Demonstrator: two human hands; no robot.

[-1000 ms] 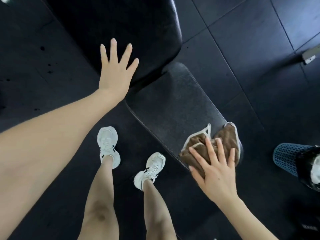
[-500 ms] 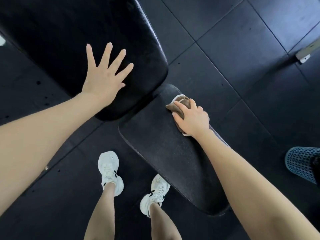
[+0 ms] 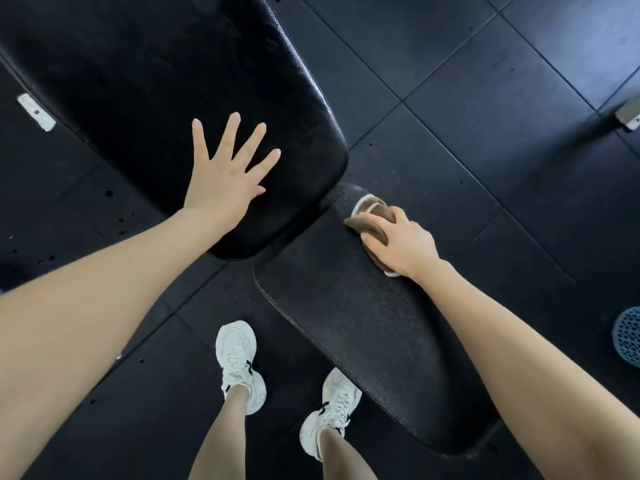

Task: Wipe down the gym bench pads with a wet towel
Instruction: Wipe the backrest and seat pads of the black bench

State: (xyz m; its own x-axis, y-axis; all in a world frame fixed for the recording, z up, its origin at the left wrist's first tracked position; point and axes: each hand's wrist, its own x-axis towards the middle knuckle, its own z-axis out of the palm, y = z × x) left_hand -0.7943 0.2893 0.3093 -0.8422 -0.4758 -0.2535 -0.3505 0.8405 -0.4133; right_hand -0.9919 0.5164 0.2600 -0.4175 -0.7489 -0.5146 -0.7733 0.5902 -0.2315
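Observation:
A black gym bench has a large shiny back pad (image 3: 166, 74) at upper left and a narrower grainy seat pad (image 3: 353, 323) running down to the lower right. My left hand (image 3: 228, 174) lies flat on the back pad's near end, fingers spread, holding nothing. My right hand (image 3: 401, 240) presses a brown towel with white trim (image 3: 372, 209) onto the far end of the seat pad, close to the gap between the pads. Most of the towel is hidden under the hand.
Dark rubber floor tiles (image 3: 485, 98) surround the bench. My two legs in white sneakers (image 3: 239, 362) stand just left of the seat pad. A blue mesh basket (image 3: 628, 337) sits at the right edge. Metal bracket ends show at far left (image 3: 36, 112) and upper right (image 3: 628, 114).
My right hand slid the towel from the near end of the seat pad up to its far end. The left hand stayed flat on the back pad; the view shifted forward.

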